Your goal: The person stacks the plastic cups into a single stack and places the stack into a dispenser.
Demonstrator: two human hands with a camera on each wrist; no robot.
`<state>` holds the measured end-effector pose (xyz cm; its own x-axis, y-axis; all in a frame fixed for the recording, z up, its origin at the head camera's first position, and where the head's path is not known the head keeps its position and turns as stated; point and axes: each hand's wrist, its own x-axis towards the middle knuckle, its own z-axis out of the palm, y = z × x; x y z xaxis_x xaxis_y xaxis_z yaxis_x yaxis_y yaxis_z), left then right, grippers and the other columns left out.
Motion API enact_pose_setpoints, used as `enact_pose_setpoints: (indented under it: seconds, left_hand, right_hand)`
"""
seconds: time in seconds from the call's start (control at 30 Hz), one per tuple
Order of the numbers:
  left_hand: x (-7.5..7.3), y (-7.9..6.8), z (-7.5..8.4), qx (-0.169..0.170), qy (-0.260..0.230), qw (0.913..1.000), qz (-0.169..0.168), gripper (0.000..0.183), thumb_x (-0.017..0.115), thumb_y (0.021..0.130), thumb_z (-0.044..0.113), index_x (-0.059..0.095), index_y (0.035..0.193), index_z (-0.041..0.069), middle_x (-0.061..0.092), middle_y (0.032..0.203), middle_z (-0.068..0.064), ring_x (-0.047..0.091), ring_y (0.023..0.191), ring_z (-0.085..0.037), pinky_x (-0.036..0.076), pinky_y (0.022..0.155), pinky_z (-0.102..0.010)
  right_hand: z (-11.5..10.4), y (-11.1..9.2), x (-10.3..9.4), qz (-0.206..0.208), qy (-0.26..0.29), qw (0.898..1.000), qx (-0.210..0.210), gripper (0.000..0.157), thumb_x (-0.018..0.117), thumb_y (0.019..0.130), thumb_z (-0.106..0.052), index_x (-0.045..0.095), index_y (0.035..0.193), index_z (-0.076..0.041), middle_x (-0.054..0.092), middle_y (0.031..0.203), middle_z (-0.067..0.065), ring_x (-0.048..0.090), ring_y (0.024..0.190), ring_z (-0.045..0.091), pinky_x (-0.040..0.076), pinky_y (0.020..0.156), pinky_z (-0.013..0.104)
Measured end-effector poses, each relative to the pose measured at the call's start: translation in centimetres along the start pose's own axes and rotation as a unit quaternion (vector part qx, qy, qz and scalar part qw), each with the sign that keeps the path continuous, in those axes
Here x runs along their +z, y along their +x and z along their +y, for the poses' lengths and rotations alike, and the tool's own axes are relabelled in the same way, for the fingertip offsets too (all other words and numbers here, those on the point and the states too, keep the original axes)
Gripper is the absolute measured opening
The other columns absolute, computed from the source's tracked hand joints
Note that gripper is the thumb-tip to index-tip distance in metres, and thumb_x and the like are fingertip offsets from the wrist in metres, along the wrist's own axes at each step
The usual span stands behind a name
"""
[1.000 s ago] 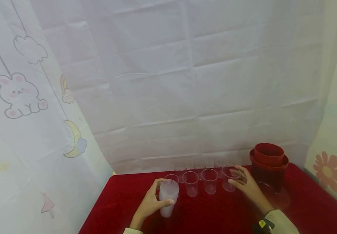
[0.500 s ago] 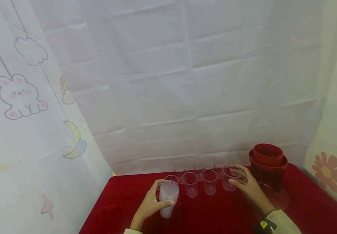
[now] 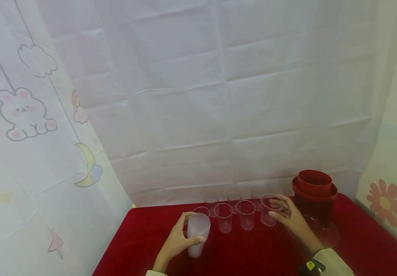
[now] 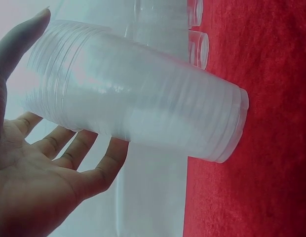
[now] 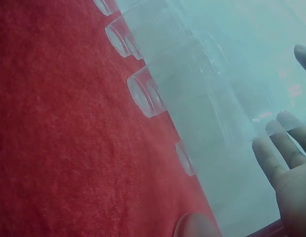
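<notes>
A nested stack of clear plastic cups (image 3: 196,249) is gripped in my left hand (image 3: 175,240), thumb on the near side and fingers behind. In the left wrist view the stack (image 4: 153,103) tilts with its bases over the red cloth. My right hand (image 3: 295,219) holds the rim of a single plastic cup (image 3: 268,220) at the right end of the front row, fingers behind it and thumb in front. The right wrist view shows this cup (image 5: 149,94) with its base on the cloth and fingertips (image 5: 264,148) by its rim.
Other clear cups (image 3: 225,224) stand upright in a front row, with more cups (image 3: 234,199) behind. A dark red container (image 3: 314,205) with a red top is at the right, beyond my right forearm. The red-covered table (image 3: 140,230) meets a white sheet backdrop (image 3: 184,153).
The head view has shifted very slightly. Both hands, the stack and the cups otherwise keep their places.
</notes>
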<state>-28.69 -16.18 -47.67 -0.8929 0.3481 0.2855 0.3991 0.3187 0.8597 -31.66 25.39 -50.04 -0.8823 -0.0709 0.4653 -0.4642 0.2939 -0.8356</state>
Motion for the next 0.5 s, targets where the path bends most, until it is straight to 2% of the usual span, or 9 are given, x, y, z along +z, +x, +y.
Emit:
enact_pose_setpoints:
  seconds: [0.17,0.5]
  left_hand:
    - [0.01,-0.06,0.05,-0.001,0.000,1.0000,0.001,0.070,0.082,0.082,0.031,0.042,0.139,0.022,0.057,0.127,-0.008,0.060,0.108,-0.026,0.058,0.081,-0.041]
    - [-0.20,-0.24,0.10,-0.006,0.000,1.0000,0.002,0.070,0.082,0.082,0.031,0.042,0.139,0.023,0.056,0.127,-0.008,0.059,0.108,-0.026,0.057,0.082,-0.043]
  right_hand:
    - [-0.35,-0.09,-0.11,-0.003,0.006,1.000,0.007,0.066,0.067,0.096,-0.016,0.030,0.150,-0.004,0.055,0.138,0.023,0.054,0.116,-0.003,0.040,0.090,0.009]
    - [-0.94,-0.01,0.08,-0.001,0.025,1.000,0.000,0.065,0.067,0.096,-0.012,0.030,0.148,0.001,0.054,0.136,0.027,0.056,0.114,-0.005,0.042,0.089,0.010]
